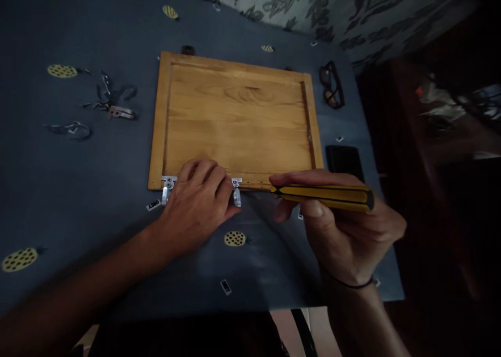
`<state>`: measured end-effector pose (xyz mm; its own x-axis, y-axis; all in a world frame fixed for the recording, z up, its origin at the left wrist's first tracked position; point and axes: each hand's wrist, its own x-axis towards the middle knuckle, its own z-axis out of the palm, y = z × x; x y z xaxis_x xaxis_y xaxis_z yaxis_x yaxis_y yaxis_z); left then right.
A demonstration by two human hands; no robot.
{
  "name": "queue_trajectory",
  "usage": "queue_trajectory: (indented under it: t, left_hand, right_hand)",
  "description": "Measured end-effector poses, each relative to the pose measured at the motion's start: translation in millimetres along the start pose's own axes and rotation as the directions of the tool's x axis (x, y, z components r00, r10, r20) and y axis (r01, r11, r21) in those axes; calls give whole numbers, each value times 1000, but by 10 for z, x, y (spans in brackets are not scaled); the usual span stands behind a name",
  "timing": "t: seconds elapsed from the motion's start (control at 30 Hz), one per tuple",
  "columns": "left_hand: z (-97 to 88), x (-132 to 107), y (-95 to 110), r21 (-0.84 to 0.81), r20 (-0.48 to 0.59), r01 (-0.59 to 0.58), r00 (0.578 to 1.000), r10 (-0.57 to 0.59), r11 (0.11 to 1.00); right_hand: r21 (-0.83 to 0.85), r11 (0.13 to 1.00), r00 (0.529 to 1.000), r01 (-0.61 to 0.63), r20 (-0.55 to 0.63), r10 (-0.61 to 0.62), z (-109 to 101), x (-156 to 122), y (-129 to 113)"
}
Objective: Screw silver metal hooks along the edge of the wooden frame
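A wooden panel [238,117] with a raised frame lies flat on the table. Two silver hinges sit along its near edge, a left hinge [168,186] and a right hinge [237,192]. My left hand [198,203] is between them, bent fingers on the panel's edge and thumb against the right hinge; its fingertips are partly hidden. A screwdriver [324,196] with a yellow and black handle is gripped in my right hand [344,231]. Its dark shaft points left toward the right hinge; I cannot tell whether the tip touches a screw.
Loose metal pieces [117,104] lie at the left, with another curved piece [72,129] nearer. Eyeglasses [331,84] and a black flat object [345,162] are right of the panel. A dark blue patterned cloth [109,211] covers the table, whose right edge drops off past them.
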<state>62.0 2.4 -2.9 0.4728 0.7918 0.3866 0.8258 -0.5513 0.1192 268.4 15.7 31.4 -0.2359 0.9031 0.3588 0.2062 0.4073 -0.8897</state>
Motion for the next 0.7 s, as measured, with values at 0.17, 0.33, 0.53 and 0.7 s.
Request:
queue_trajectory:
  t: [0.17, 0.33, 0.53, 0.7]
  left_hand:
    - [1, -3, 12, -7, 1, 10, 1000, -10, 1000]
    - [8, -3, 15, -17, -19, 14, 1000, -14, 1000]
    - [19, -7, 8, 7, -19, 5, 1000, -5, 1000]
    - [3, -6, 3, 0, 0, 2, 1000, -2, 1000]
  right_hand:
    - [-85, 994, 997, 70, -26, -72, 5, 32, 21]
    - [-81, 990, 991, 113, -67, -118, 85, 37, 33]
    - [-114, 973, 971, 202, -103, -214, 151, 49, 34]
    - [-65, 989, 987, 134, -81, -139, 96, -82, 107]
